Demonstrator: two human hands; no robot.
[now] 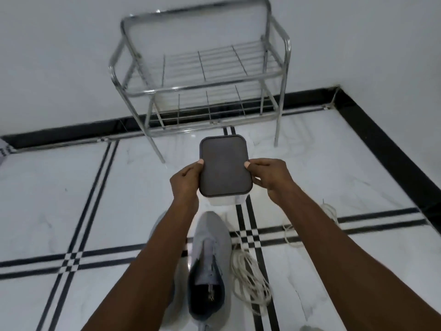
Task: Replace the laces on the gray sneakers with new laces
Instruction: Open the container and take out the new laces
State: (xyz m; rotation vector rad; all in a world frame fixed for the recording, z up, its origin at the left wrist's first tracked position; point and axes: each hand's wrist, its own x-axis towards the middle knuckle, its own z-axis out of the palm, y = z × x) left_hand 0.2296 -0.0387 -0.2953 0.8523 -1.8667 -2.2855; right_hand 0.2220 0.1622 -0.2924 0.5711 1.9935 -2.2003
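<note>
Nearest the camera, two bare forearms run up from the bottom edge, over the gray knit sneaker (pixel 210 266) lying on the floor between them, toe pointing away, its eyelets empty. A second gray sneaker (pixel 159 225) shows only as a sliver behind the left forearm.

The left hand (pixel 185 181) curls round the left edge of a rectangular clear plastic container with a dark gray lid (pixel 224 164), thumb on the lid's rim. The right hand (pixel 269 179) grips the opposite edge the same way. The container is held above the floor, lid on; what is inside cannot be told.

Just right of the sneaker lies a loose tangle of off-white cord laces (pixel 250 275), and a second bundle of off-white laces (pixel 307 228) lies farther right, near the right forearm. That makes two sneakers, two lace bundles, one container.

The laces look light and limp, likely to snag in a heap; best pinched at a stiff tip. The sneaker's knit upper should give under pressure, so holding it by the heel collar or sole would probably steady it.

Beyond stands a chrome wire shoe rack (pixel 200 75) on the white marble floor with black stripes (pixel 71 187).
</note>
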